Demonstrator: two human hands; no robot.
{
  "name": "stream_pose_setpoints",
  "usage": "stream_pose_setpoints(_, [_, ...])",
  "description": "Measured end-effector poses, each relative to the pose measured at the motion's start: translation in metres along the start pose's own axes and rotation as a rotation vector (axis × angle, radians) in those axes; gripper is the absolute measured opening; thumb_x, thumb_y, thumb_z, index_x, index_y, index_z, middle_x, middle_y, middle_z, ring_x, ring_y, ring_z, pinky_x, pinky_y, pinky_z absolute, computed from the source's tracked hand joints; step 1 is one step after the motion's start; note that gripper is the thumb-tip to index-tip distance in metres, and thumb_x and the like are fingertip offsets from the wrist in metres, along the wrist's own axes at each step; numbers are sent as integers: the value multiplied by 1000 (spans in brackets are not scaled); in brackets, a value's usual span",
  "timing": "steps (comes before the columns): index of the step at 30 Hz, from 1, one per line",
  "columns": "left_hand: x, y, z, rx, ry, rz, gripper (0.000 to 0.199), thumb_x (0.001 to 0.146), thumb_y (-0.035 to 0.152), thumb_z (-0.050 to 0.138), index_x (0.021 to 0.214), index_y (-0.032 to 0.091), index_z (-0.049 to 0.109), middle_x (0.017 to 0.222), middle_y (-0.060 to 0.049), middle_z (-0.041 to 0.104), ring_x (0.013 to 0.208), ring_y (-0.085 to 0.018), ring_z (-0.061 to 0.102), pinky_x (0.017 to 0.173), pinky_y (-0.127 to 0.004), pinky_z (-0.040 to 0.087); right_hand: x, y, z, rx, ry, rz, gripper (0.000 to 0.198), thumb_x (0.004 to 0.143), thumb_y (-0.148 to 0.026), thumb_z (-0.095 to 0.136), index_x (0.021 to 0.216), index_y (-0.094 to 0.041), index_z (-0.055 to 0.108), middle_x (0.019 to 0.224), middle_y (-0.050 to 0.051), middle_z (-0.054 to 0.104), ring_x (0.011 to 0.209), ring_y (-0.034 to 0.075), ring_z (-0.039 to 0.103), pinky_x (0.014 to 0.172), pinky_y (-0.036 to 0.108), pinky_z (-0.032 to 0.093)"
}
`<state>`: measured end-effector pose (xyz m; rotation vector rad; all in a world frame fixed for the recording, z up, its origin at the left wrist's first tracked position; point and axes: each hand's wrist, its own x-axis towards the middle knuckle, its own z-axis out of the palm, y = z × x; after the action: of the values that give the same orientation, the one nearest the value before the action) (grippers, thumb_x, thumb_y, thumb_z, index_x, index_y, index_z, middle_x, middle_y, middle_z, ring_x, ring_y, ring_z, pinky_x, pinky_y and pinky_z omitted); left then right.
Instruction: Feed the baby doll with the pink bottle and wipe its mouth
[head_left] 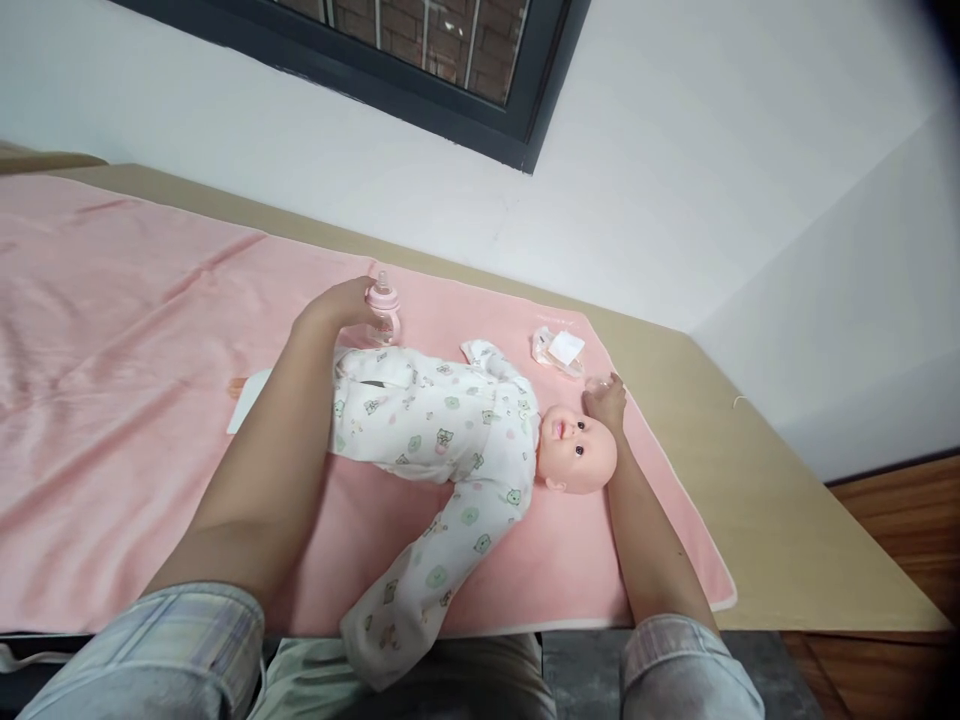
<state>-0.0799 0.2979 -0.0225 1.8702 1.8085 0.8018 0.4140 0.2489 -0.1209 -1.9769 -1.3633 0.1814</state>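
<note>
A baby doll (577, 448) lies on its back on a pink blanket (540, 560), head to the right. It wears a white sleepsuit (450, 415) with small green and pink prints, and one long sleeve hangs over the near edge. Beyond the doll's lower body, my left hand (349, 303) is closed around a small baby bottle (383, 312) with a pink collar and handle, standing upright with its teat on top. Past the doll's head, my right hand (607, 403) has its fingers closed on a small clear plastic piece (598, 383), perhaps a cap; the fingers partly hide it.
Close to the blanket's far right corner lies a small clear packet (559, 350) with a white square on it. A white item (249, 400) sticks out behind my left forearm. The tan table (675, 400) meets a white wall (637, 180) with a dark-framed window (517, 140).
</note>
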Motion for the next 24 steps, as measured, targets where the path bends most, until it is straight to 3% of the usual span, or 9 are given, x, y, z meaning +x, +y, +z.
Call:
stream_pose_setpoints(4, [-3, 1, 4, 95, 41, -47, 65, 56, 32, 77, 116, 15, 58, 113, -8, 65, 102, -27, 61, 86, -34, 45, 3, 3, 2, -13, 11, 7, 81, 72, -30, 57, 145, -7, 30, 138, 25, 46, 128, 36, 45, 112, 48, 31])
stream_pose_setpoints(9, [-8, 11, 0, 109, 110, -34, 71, 58, 33, 77, 122, 11, 55, 115, -9, 64, 104, -26, 59, 86, -34, 46, 4, 6, 1, 42, 44, 26, 76, 72, -30, 59, 142, -10, 35, 134, 23, 48, 127, 36, 46, 110, 47, 33])
stream_pose_setpoints(14, [-25, 43, -10, -149, 176, 70, 65, 59, 29, 76, 120, 17, 56, 117, -9, 65, 104, -26, 63, 84, -32, 51, 10, 5, -7, 233, 142, -18, 74, 74, -32, 61, 141, -13, 36, 129, 20, 50, 116, 28, 52, 104, 42, 40])
stream_pose_setpoints(19, [-53, 87, -14, -325, 38, 295, 52, 67, 25, 69, 118, 18, 61, 114, -5, 67, 107, -25, 62, 89, -33, 51, 21, -23, -36, 396, 215, -135, 70, 76, -34, 61, 139, -19, 34, 127, 15, 51, 108, 23, 59, 95, 42, 49])
stream_pose_setpoints(24, [-81, 131, -4, -373, -186, 432, 50, 69, 23, 66, 120, 20, 63, 115, -4, 67, 110, -27, 62, 89, -35, 51, -14, -95, -91, 660, 139, -411, 68, 82, -42, 60, 141, -31, 28, 129, 10, 52, 115, 23, 60, 100, 48, 48])
